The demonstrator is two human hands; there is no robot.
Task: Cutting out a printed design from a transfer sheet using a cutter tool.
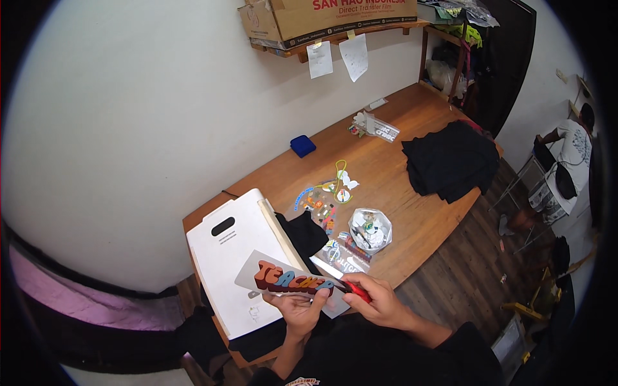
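In the head view, the person's left hand (pixel 297 310) is holding a clear film sheet (pixel 290 280) printed with big orange, red and teal block letters, its grip closing on the sheet's lower edge with the thumb on top. The sheet is hanging just above the near edge of the wooden table (pixel 386 186), over a white board with a handle slot (pixel 232 270). The right hand (pixel 376 297) is gripping red-handled scissors (pixel 347 286), fingers wrapping the handles; the blades are meeting the sheet at its right end, beside the last letters. Whether the blades are parted or together is too small to tell.

Just beyond the hands, a folded black cloth (pixel 304 235) is lying against the board. Further along the table, a clear plastic bag of small bits (pixel 370 228) is sitting near a scatter of colourful cut-out stickers (pixel 325 196). A small blue box (pixel 302 145) is resting near the wall, and a pile of black garments (pixel 450 161) is lying at the far end. A cardboard box (pixel 328 18) is sitting on the wall shelf above.
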